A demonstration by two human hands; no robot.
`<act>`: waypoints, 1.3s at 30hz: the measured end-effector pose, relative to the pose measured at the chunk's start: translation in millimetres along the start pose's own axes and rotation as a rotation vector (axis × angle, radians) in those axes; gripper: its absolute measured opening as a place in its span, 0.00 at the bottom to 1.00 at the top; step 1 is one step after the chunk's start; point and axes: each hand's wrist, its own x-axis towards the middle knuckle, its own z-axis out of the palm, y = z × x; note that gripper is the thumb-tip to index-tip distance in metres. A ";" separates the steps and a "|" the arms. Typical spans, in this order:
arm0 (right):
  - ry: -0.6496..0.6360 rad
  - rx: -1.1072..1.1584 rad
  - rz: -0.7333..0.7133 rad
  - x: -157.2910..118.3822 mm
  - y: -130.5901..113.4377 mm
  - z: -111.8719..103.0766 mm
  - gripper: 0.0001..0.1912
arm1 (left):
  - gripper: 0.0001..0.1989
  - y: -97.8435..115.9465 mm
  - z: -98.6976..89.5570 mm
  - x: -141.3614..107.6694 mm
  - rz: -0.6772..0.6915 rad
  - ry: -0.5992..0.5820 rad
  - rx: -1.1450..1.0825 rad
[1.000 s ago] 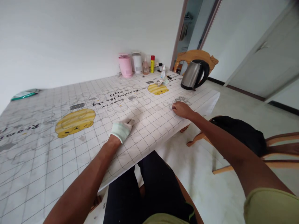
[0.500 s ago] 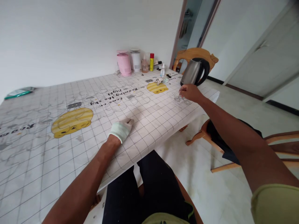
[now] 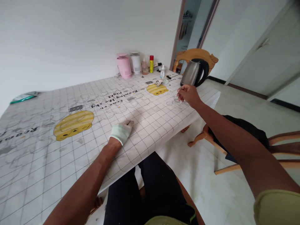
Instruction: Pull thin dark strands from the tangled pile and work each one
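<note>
My left hand (image 3: 121, 132), in a white glove with a pale green cuff, rests on the gridded tablecloth (image 3: 150, 125). Its fingers are closed, and whatever they may pinch is hidden. My bare right hand (image 3: 188, 94) is raised slightly above the cloth near the table's right end, thumb and fingertips pinched together. A loose, thin grey thread (image 3: 173, 102) trails in loops below those fingertips and appears to be held by them. Just behind the right hand stands a steel kettle (image 3: 190, 73) with a black handle.
By the wall stand a pink canister (image 3: 124, 66), a white canister (image 3: 135, 64), a bottle of amber liquid (image 3: 144, 67) and a yellow can with a red cap (image 3: 151, 65). A crumpled glove (image 3: 161, 82) lies nearer. A green-edged packet (image 3: 24, 97) is far left; wooden chairs (image 3: 197, 54) flank the right.
My right hand has shifted slightly left, and the thread's loops have moved left with it. My left hand stays at the same spot on the cloth. The view has shifted slightly.
</note>
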 end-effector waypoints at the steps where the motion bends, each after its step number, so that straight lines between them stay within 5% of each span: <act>1: 0.016 0.015 -0.002 -2.2 -2.3 4.6 0.12 | 0.21 3.5 -1.9 -1.3 -0.011 0.011 -0.037; 7: -0.015 0.229 0.013 -29.8 -23.7 43.9 0.10 | 0.20 59.0 -7.0 4.5 0.056 0.071 -0.480; 13: -0.159 0.350 -0.005 -73.5 -48.6 87.3 0.15 | 0.27 108.3 9.3 31.8 0.066 -0.036 -1.017; 17: -0.214 0.397 -0.020 -93.7 -59.7 105.7 0.14 | 0.18 93.5 14.0 25.8 0.077 0.000 -1.197; 28: -0.350 0.503 0.022 -116.3 -75.4 149.1 0.14 | 0.11 22.8 -18.0 3.0 -0.139 0.221 -1.156; 39: -0.349 0.832 0.201 -128.8 -78.8 179.6 0.15 | 0.10 9.4 -11.0 1.8 -0.151 0.288 -1.565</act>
